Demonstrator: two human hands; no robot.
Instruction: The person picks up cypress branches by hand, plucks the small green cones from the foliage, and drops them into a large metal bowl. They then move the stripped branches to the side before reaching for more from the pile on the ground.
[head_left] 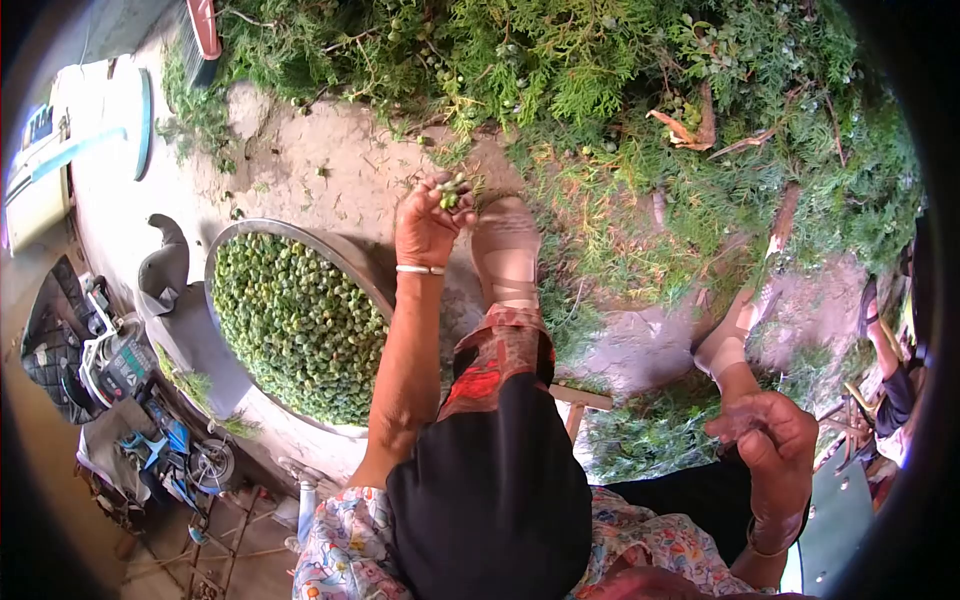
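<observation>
My left hand (430, 222), a white bangle at its wrist, is closed round a few small green cones (453, 193), some showing between the fingers. It is just above the ground, beside my sandalled foot (505, 250). To the left of that forearm, a wide round tray (215, 262) is heaped with green cones (300, 330). My right hand (768, 437) hovers at the lower right over my other leg, its fingers curled in and somewhat blurred. Whatever those fingers may hold is hidden. Cut conifer branches (560, 80) lie in front of both hands.
A grey scoop-like object (165, 270) stands left of the tray. A blue toy motorcycle (165, 440) is at the lower left, a brush (203, 35) at the top left. Another person's foot (868, 305) shows at the far right. Loose cones and leaf bits dot the ground.
</observation>
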